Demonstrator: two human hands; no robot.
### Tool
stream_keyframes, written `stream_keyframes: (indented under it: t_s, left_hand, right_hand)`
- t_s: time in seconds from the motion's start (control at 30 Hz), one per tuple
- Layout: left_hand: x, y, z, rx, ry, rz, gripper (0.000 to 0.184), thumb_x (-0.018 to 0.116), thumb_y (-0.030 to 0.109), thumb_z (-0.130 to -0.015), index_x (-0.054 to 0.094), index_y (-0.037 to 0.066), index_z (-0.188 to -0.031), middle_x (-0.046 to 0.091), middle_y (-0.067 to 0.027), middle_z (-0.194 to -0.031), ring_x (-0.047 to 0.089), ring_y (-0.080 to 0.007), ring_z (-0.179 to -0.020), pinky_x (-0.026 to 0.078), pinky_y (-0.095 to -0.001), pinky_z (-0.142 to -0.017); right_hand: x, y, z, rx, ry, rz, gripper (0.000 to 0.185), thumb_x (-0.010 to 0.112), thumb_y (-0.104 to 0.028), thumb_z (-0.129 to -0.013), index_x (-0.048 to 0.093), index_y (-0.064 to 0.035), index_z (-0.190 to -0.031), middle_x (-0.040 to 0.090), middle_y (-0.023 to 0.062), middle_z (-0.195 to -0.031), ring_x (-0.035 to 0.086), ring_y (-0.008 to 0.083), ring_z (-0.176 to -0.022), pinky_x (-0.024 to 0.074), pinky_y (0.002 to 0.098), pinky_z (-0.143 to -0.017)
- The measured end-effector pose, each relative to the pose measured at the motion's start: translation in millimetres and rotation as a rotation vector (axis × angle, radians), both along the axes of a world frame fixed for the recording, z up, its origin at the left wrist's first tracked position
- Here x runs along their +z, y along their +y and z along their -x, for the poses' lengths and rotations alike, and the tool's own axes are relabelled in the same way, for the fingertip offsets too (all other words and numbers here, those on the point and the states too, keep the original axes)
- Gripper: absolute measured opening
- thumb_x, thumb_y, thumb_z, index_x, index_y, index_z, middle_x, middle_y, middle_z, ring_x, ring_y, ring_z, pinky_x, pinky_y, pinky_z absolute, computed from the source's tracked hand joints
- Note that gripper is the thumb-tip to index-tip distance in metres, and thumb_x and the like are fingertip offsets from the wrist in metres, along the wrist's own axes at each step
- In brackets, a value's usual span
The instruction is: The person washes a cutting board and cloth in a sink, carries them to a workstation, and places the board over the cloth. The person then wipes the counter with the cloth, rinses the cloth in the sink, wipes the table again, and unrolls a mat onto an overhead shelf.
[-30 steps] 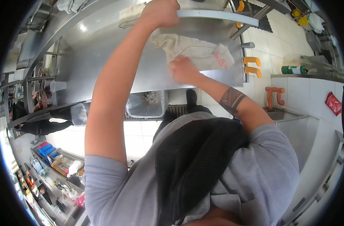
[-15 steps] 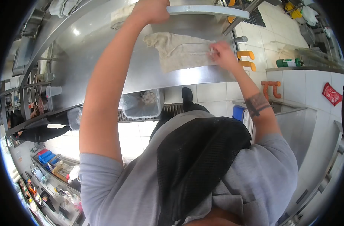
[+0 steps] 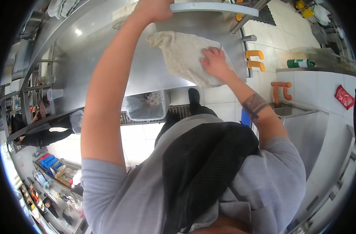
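Steel counter (image 3: 92,54), tiled floor (image 3: 220,94), left hand (image 3: 156,11) gripping rail (image 3: 213,6), right hand (image 3: 216,63) splayed on cloth (image 3: 180,50)

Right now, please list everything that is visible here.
cloth: 1, beige, on the steel table
steel table: 1, grey, ahead
bar: 1, white, top
lined bin: 1, greyish, below table edge
fittings: at least 2, orange-yellow, table's right end
pipe: 1, orange, right
canister: 1, green and white, far right
packet: 1, red, far right
cup: 1, translucent, left
mat: 1, black, upper right
co-worker: 1, dark clothing, far left
small items: uncountable, mixed colours, lower left
left hand: 1, bare, on the bar
right hand: 1, bare, on the cloth
boot: 1, black, floor
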State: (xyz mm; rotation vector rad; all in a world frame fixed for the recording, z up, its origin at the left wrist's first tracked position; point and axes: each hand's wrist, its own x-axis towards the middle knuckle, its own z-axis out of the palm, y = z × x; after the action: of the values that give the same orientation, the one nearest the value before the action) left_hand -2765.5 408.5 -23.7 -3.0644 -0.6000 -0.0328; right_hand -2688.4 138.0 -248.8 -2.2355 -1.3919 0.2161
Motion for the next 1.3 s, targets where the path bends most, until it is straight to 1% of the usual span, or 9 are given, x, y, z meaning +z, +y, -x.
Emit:
stream_keyframes:
  t_s: [0.17, 0.23, 0.4, 0.47, 0.6, 0.7, 1.0, 1.17, 1.3]
  left_hand:
    - [-2, 1, -1, 0.015, -0.007, 0.024, 0.031, 0.064, 0.018, -0.067, 0.078, 0.012, -0.094, 0.074, -0.0156, -0.097, 0.07, -0.0342, -0.093, 0.057, -0.0454, -0.082]
    - [3, -2, 3, 0.003, 0.002, 0.024, 0.03, 0.064, 0.018, -0.068, 0.078, 0.012, -0.094, 0.074, -0.0157, -0.098, 0.07, -0.034, -0.093, 0.057, -0.0452, -0.082]
    - [8, -5, 1, 0.026, 0.056, 0.015, 0.029, 0.063, 0.018, -0.07, 0.078, 0.012, -0.094, 0.074, -0.0169, -0.099, 0.071, -0.0337, -0.092, 0.057, -0.0444, -0.081]
    - [9, -7, 1, 0.053, 0.083, 0.052, 0.029, 0.063, 0.017, -0.069, 0.078, 0.012, -0.093, 0.074, -0.0174, -0.096, 0.071, -0.0343, -0.089, 0.057, -0.0441, -0.08]
    - [12, -7, 1, 0.047, 0.081, 0.042, 0.029, 0.064, 0.017, -0.069, 0.078, 0.012, -0.093, 0.074, -0.017, -0.093, 0.071, -0.0344, -0.088, 0.057, -0.0441, -0.08]
    - [12, -6, 1, 0.042, 0.06, 0.051, 0.028, 0.063, 0.017, -0.069, 0.079, 0.012, -0.093, 0.074, -0.0165, -0.093, 0.072, -0.0341, -0.087, 0.057, -0.0444, -0.079]
    - [5, 4, 0, 0.008, 0.038, 0.036, 0.027, 0.064, 0.018, -0.068, 0.078, 0.012, -0.091, 0.074, -0.0158, -0.093, 0.071, -0.0343, -0.087, 0.058, -0.0448, -0.079]
    - [0, 4, 1, -0.033, 0.031, 0.005, 0.027, 0.064, 0.02, -0.068, 0.078, 0.011, -0.09, 0.074, -0.0164, -0.093, 0.071, -0.0347, -0.087, 0.058, -0.0454, -0.079]
    - [-9, 7, 1, -0.059, -0.045, -0.005, 0.027, 0.064, 0.019, -0.069, 0.078, 0.011, -0.091, 0.074, -0.0168, -0.093, 0.071, -0.0348, -0.086, 0.058, -0.0453, -0.08]
  right_hand:
    - [-36, 53, -36, -0.126, -0.214, -0.039, 0.036, 0.062, -0.031, -0.093, 0.063, -0.0153, -0.125, 0.05, 0.0113, -0.141, 0.038, 0.0375, -0.136, 0.0248, 0.0736, -0.108]
    - [-33, 62, -76, 0.148, -0.177, -0.141, 0.036, 0.063, -0.032, -0.092, 0.063, -0.0167, -0.125, 0.051, 0.0144, -0.139, 0.04, 0.0379, -0.135, 0.024, 0.0717, -0.109]
    - [1, 55, -58, -0.016, -0.421, -0.203, 0.034, 0.063, -0.026, -0.088, 0.065, -0.0083, -0.118, 0.057, 0.0165, -0.127, 0.05, 0.035, -0.122, 0.0348, 0.0578, -0.108]
    - [10, 41, -39, -0.102, -0.226, 0.163, 0.038, 0.065, -0.023, -0.086, 0.064, -0.0053, -0.12, 0.06, 0.0195, -0.125, 0.055, 0.0396, -0.115, 0.0421, 0.0519, -0.104]
    - [-14, 53, -85, -0.187, -0.114, 0.252, 0.037, 0.064, -0.02, -0.085, 0.065, -0.0041, -0.119, 0.06, 0.0213, -0.125, 0.057, 0.0433, -0.112, 0.0447, 0.0516, -0.101]
    - [-28, 62, -110, -0.343, -0.43, -0.173, 0.036, 0.061, -0.02, -0.085, 0.067, -0.0043, -0.117, 0.055, 0.024, -0.131, 0.052, 0.0407, -0.12, 0.0418, 0.0501, -0.104]
    - [-21, 69, -25, 0.208, -0.191, -0.164, 0.04, 0.066, -0.02, -0.086, 0.065, -0.0078, -0.124, 0.052, 0.0185, -0.143, 0.05, 0.0408, -0.125, 0.0404, 0.0499, -0.108]
    - [-31, 142, 23, 0.412, -0.195, -0.045, 0.063, 0.054, -0.047, -0.097, 0.042, -0.0167, -0.151, 0.03, 0.0099, -0.162, 0.021, 0.0331, -0.151, 0.0172, 0.0563, -0.122]
    - [-19, 181, 43, 0.377, -0.26, 0.128, 0.07, 0.049, -0.056, -0.098, 0.034, -0.0191, -0.156, 0.026, 0.0076, -0.165, 0.017, 0.031, -0.153, 0.0107, 0.0609, -0.122]
